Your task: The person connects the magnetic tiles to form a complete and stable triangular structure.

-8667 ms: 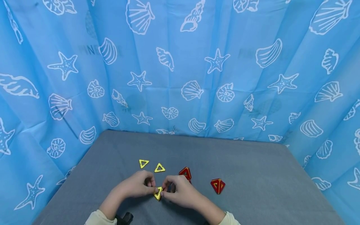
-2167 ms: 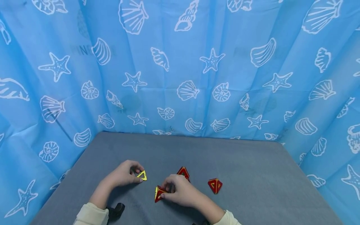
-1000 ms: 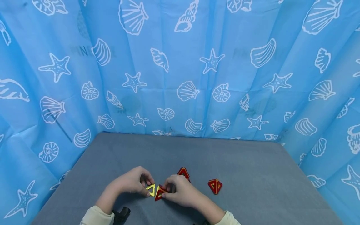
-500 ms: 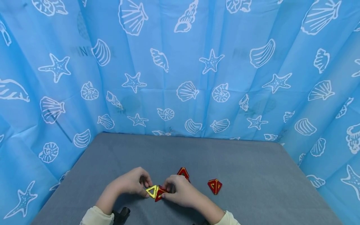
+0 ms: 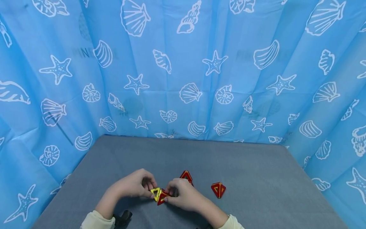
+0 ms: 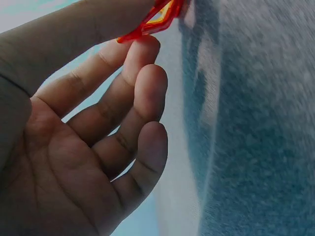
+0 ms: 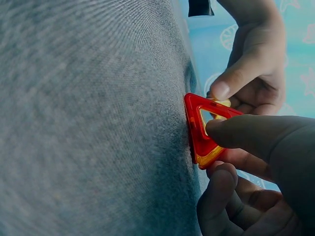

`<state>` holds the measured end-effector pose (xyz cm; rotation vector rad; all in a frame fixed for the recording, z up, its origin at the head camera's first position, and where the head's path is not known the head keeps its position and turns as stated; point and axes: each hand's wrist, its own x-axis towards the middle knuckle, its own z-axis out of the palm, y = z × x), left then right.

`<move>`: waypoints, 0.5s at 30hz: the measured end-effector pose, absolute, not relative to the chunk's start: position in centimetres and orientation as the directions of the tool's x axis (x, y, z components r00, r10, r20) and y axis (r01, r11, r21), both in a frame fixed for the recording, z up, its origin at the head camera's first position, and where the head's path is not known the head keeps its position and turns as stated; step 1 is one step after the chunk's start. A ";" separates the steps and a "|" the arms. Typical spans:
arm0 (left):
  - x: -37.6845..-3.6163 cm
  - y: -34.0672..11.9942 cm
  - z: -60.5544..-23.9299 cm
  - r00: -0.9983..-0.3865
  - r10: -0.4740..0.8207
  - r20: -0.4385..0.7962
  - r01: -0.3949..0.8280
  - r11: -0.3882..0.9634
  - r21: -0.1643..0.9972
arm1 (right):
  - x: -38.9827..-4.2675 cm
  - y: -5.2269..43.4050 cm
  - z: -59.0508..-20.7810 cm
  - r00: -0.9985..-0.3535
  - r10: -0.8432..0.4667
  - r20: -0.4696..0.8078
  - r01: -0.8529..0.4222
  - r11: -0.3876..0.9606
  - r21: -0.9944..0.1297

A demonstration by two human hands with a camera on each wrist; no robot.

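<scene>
My left hand [image 5: 135,185] pinches a yellow triangular magnetic tile [image 5: 158,196] between thumb and fingertips. The tile's edge meets a red triangular magnetic tile [image 5: 161,201], which my right hand [image 5: 187,196] pinches low over the table. In the right wrist view, the red tile [image 7: 195,137] stands tilted, with yellow along its lower edge and my right thumb on its face. The left fingers reach in from beyond it. In the left wrist view, the thumb covers most of the red and yellow piece [image 6: 147,30]; the other fingers curl loosely.
A red pyramid of tiles [image 5: 186,174] stands just behind my right hand, partly hidden by it. Another red pyramid [image 5: 222,190] sits farther right on the grey table [image 5: 257,178]. A black wrist mount [image 5: 124,217] hangs under the left wrist. A blue shell-patterned curtain [image 5: 183,63] surrounds the table.
The loose yellow tiles have left the table at far left. My left hand has carried one rightward, against the red tile. My right hand has stayed nearly in place.
</scene>
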<state>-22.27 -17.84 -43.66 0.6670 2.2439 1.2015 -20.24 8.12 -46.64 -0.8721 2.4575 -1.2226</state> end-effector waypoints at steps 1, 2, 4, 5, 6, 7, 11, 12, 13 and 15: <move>-22.2 -17.7 -43.6 -0.754 0.627 -0.196 0.181 0.485 0.856 | -20.3 8.1 -46.7 -0.786 -0.617 0.033 -0.398 0.464 -0.791; -22.2 -17.7 -43.5 -0.754 0.628 -0.194 0.178 0.479 0.859 | -20.3 8.2 -46.7 -0.787 -0.616 0.033 -0.397 0.464 -0.792; -22.1 -17.5 -43.5 -0.753 0.630 -0.189 0.177 0.471 0.864 | -20.2 8.2 -46.8 -0.787 -0.616 0.033 -0.394 0.461 -0.795; -22.0 -17.5 -43.5 -0.751 0.633 -0.185 0.179 0.466 0.867 | -20.1 8.2 -46.8 -0.786 -0.618 0.034 -0.394 0.458 -0.797; -21.9 -17.4 -43.5 -0.749 0.637 -0.182 0.181 0.461 0.869 | -20.1 8.2 -46.9 -0.785 -0.619 0.034 -0.394 0.456 -0.798; -21.9 -17.4 -43.4 -0.748 0.639 -0.179 0.182 0.456 0.871 | -20.1 8.2 -46.9 -0.785 -0.619 0.033 -0.393 0.456 -0.799; -21.8 -17.2 -43.2 -0.745 0.647 -0.165 0.194 0.447 0.873 | -20.1 8.2 -46.9 -0.783 -0.621 0.038 -0.399 0.455 -0.796; -21.7 -17.1 -43.1 -0.745 0.646 -0.164 0.196 0.447 0.873 | -20.2 8.2 -46.9 -0.783 -0.620 0.040 -0.402 0.456 -0.794; -21.7 -17.0 -43.1 -0.746 0.646 -0.162 0.198 0.447 0.872 | -20.2 8.2 -46.9 -0.784 -0.620 0.042 -0.404 0.458 -0.792; -21.7 -16.9 -42.8 -0.746 0.648 -0.157 0.208 0.449 0.869 | -20.3 8.2 -46.8 -0.783 -0.620 0.045 -0.409 0.460 -0.788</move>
